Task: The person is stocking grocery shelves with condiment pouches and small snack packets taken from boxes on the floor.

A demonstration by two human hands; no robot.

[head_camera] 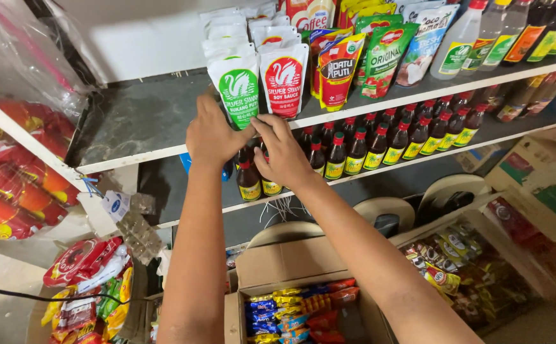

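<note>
My left hand [213,132] reaches up to the upper shelf [144,121] and touches the lower edge of a white pouch with a green swan label [238,86]. My right hand [282,150] is beside it, fingers bent just below that pouch and a white pouch with a red swan label [284,76]. Both pouches stand upright at the shelf's front edge, at the head of rows of like pouches. Whether either hand grips a pouch is hidden by the hands themselves.
Dark sauce bottles with red caps [380,143] line the lower shelf. Orange and green pouches [367,54] and clear bottles [482,35] stand to the right. An open carton of snack packs [297,309] sits below. Bagged snacks [10,185] hang at left.
</note>
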